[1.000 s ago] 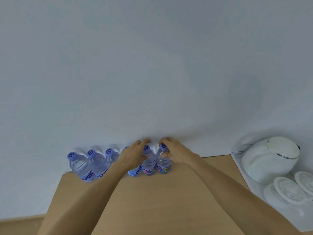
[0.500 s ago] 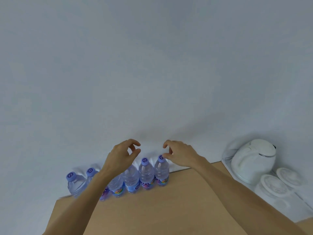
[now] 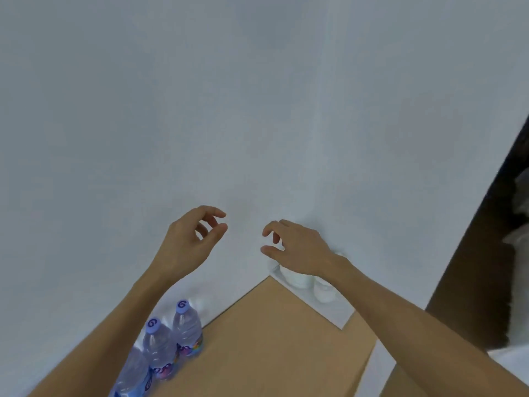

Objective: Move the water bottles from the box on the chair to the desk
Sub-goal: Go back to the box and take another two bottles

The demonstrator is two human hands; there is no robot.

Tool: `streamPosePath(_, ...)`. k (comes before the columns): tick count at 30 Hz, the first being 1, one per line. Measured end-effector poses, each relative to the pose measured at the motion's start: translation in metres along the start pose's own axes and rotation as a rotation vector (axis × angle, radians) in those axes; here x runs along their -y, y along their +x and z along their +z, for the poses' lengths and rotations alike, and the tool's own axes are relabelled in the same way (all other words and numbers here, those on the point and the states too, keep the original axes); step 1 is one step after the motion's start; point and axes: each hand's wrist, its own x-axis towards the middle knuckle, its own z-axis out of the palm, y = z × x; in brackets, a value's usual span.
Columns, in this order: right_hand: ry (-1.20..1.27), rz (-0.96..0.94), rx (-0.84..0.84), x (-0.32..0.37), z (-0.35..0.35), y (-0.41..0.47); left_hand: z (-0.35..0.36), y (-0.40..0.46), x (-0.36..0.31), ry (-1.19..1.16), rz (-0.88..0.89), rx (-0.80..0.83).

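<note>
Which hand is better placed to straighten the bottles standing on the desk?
Left, probably. The left hand hovers empty nearer the bottles by the wall; the right hand, also empty, is over the white tray.

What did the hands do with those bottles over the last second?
Both hands let go of the two bottle caps and lifted away: the left hand and right hand now hang empty before the wall, fingers loosely curled. The bottles stayed standing in their row along the desk edge.
</note>
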Motion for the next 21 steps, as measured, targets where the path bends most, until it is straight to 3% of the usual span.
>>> streamPosePath(11, -0.199, 0.362, -0.184, -0.132, -0.138, -0.17, 0.16, 0.054, -0.18, -0.277, 0.337, 0.206)
streamPosePath(21, -0.302, 0.654, -0.357, -0.261, -0.257, -0.364, 0.336, 0.038, -0.372, -0.457, 0.467, 0.341)
